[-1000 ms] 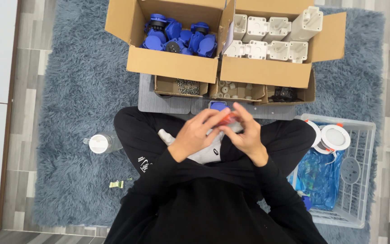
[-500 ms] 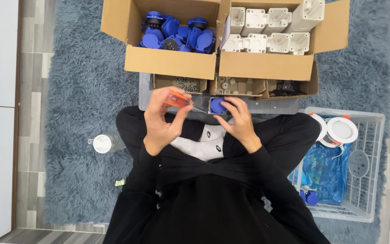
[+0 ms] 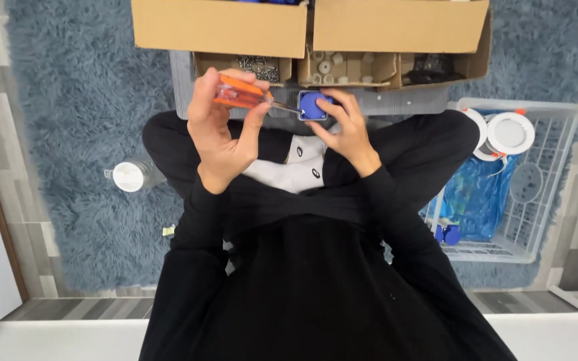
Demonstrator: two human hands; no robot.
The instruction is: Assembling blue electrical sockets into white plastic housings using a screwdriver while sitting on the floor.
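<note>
At frame centre-top, the left hand (image 3: 225, 130) grips one orange-handled screwdriver (image 3: 242, 93), its tip at the single blue socket (image 3: 314, 105) clasped by the right hand (image 3: 346, 127). Two cardboard boxes (image 3: 219, 27) sit along the top edge; one white wire basket (image 3: 540, 180) stands at right.

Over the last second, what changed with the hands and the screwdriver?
The hands drew apart: a second ago they were bunched together over the lap. Now the left hand holds the orange screwdriver out to the side, its tip pointing at the blue part in the right hand. The view also shifted, cutting off the tops of the cardboard boxes. The white basket and rug stayed put.
</note>
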